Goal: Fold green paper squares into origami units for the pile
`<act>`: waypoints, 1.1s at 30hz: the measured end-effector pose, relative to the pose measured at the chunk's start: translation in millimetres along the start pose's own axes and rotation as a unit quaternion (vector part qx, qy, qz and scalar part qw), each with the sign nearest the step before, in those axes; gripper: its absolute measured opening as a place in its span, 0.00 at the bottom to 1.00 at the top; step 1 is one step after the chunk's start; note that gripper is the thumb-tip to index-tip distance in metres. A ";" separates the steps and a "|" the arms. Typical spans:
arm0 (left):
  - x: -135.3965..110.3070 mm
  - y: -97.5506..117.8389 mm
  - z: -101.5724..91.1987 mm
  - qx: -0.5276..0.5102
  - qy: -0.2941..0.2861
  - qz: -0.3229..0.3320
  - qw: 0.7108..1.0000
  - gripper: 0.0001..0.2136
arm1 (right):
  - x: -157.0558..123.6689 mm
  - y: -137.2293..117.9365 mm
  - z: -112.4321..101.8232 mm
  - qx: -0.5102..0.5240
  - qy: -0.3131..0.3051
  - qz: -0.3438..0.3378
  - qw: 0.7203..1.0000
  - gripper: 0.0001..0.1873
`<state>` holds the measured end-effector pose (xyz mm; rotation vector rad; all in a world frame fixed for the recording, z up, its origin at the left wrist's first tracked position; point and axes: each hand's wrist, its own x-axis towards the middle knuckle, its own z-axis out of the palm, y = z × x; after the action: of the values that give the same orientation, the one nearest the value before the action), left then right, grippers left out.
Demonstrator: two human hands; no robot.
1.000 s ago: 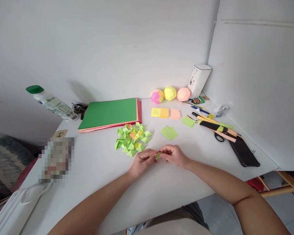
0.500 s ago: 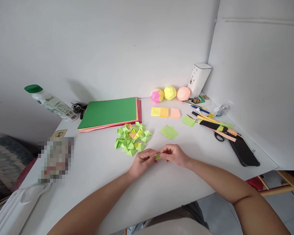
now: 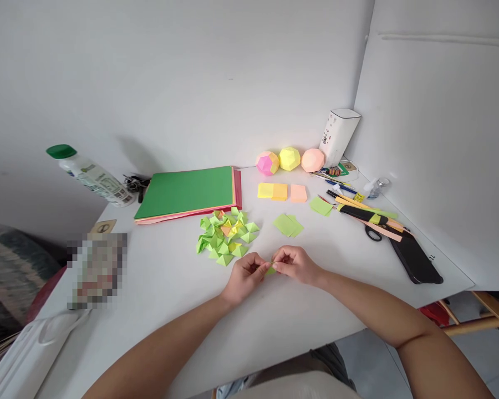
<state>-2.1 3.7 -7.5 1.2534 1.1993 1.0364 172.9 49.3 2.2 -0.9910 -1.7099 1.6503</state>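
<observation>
Your left hand [image 3: 245, 279] and right hand [image 3: 297, 266] jointly pinch one small light-green paper piece [image 3: 270, 270] at the fingertips, over the white table [image 3: 249, 327], directly in front of you. A small portion shows between your thumbs; your fingers hide the rest. Folded paper units [image 3: 224, 247], mostly light green with some yellow and orange, lie piled beyond your left hand. Flat light-green paper squares [image 3: 289, 225] lie beyond your right hand. The green-capped bottle [image 3: 93, 177] bears label print too small to read.
</observation>
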 end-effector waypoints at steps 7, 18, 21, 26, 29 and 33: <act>2.0 2.5 1.0 0.009 -0.007 -0.021 1.000 0.21 | 2.3 1.1 -0.7 0.090 -0.006 0.045 0.995 0.09; 2.4 11.0 -4.0 -0.036 -0.104 0.011 0.994 0.24 | 0.7 -2.6 -12.3 -0.265 0.165 -0.321 0.894 0.07; 4.8 11.9 -5.0 -0.041 -0.120 0.008 0.992 0.22 | -1.3 0.9 -4.1 -0.365 0.092 -0.392 0.840 0.09; 8.9 11.7 -7.2 -0.093 -0.077 -0.032 0.992 0.20 | -2.5 -1.7 2.4 -0.397 0.055 -0.410 0.819 0.07; 8.7 14.3 -7.4 -0.114 -0.090 -0.056 0.988 0.19 | -1.3 -2.8 -2.6 -0.364 0.049 -0.388 0.845 0.09; 8.2 14.6 -6.7 -0.138 -0.099 -0.072 0.983 0.19 | 1.4 3.0 -8.3 -0.298 0.017 -0.353 0.887 0.14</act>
<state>-6.9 13.6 6.7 1.0103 0.9436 0.9133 179.2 55.2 -0.2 -0.5046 -2.2492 0.6443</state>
